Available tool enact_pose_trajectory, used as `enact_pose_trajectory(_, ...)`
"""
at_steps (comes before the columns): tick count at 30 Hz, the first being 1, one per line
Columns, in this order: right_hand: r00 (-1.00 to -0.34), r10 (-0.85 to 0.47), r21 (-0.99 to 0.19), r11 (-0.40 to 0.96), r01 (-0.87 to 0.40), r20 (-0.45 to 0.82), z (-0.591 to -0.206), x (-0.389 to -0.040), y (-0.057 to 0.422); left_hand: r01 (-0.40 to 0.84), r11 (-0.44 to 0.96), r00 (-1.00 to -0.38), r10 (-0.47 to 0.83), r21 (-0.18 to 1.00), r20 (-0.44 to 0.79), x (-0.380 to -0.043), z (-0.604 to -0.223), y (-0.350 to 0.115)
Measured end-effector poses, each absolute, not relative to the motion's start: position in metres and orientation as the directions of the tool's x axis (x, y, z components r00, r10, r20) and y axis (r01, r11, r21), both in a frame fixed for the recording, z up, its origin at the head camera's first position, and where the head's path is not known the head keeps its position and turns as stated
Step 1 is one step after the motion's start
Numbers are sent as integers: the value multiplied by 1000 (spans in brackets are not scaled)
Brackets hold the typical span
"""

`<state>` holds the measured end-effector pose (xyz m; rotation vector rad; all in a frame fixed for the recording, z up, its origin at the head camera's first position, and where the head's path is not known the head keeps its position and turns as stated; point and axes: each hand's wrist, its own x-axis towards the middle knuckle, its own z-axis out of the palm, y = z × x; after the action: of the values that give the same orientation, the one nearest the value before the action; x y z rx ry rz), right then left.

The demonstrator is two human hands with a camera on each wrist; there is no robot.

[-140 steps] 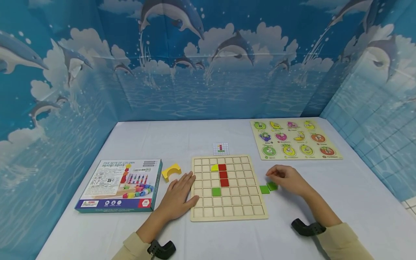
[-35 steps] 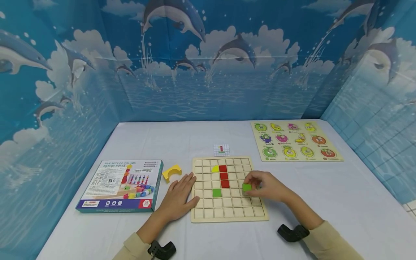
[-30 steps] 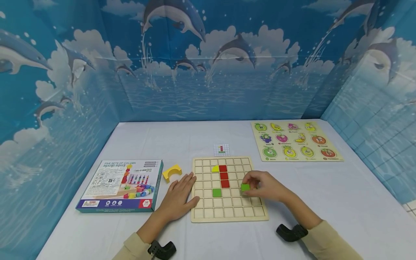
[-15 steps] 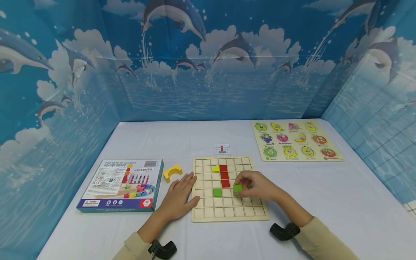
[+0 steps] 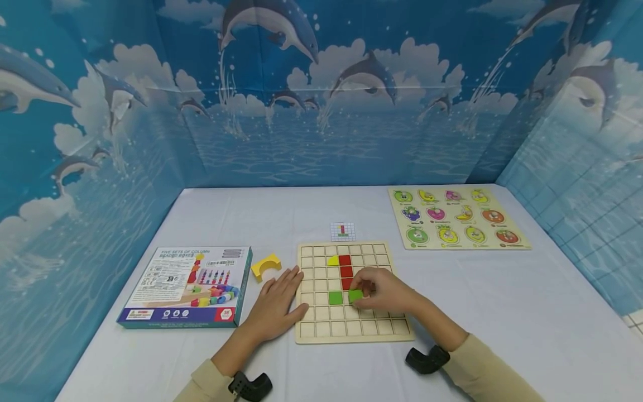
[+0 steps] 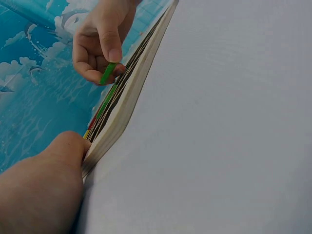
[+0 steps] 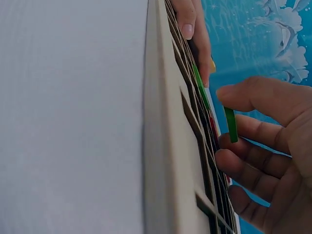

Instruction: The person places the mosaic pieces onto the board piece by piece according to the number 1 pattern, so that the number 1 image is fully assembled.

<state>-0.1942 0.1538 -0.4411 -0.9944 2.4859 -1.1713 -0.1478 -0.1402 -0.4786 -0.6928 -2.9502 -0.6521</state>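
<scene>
Thumb and fingers of my right hand point(image 5: 379, 290) pinch a green square tile point(image 5: 355, 295). The right wrist view shows this tile point(image 7: 231, 125) on edge, just above the wooden grid board point(image 5: 321, 330). On the board, one cell to the left, lies another green tile point(image 5: 335, 297). Above it run a column of red tiles point(image 5: 345, 271), its lowest partly behind my fingers, and a yellow piece point(image 5: 333, 261) at the column's upper left. My left hand point(image 5: 275, 306) lies with spread fingers at the board's left edge, fingertips and thumb touching it.
A small pattern card point(image 5: 342, 231) lies behind the board. A yellow arch block point(image 5: 266, 267) and a flat box point(image 5: 186, 287) are on the left. A fruit picture board point(image 5: 457, 218) lies at the back right. A dolphin-print cloth point(image 5: 321, 134) hangs behind the table.
My right hand has come from the loose green tiles right of the board, carrying a green tile leftward over the grid to beside the placed green one. My left hand has stayed still.
</scene>
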Motion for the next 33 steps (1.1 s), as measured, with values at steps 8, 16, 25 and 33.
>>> enact_pose_trajectory(8, -735, -667, -715, 456, -531, 121, -445, -192, 146, 434, 810, -899, 419, 394, 130, -148, -477, -140)
enact_pose_trajectory(16, -744, -657, -707, 469, -529, 122, -447, -192, 144, 440, 809, -897, 421, 391, 137, -148, -478, -141)
enact_pose_trajectory(25, -743, -653, -700, 462, -545, 147, -448, -191, 144, 443, 809, -895, 423, 386, 140, -148, -480, -141)
enact_pose_trajectory(33, -751, -644, -708, 464, -532, 142, -449, -192, 145, 444, 808, -895, 426, 388, 136, -148, -478, -141)
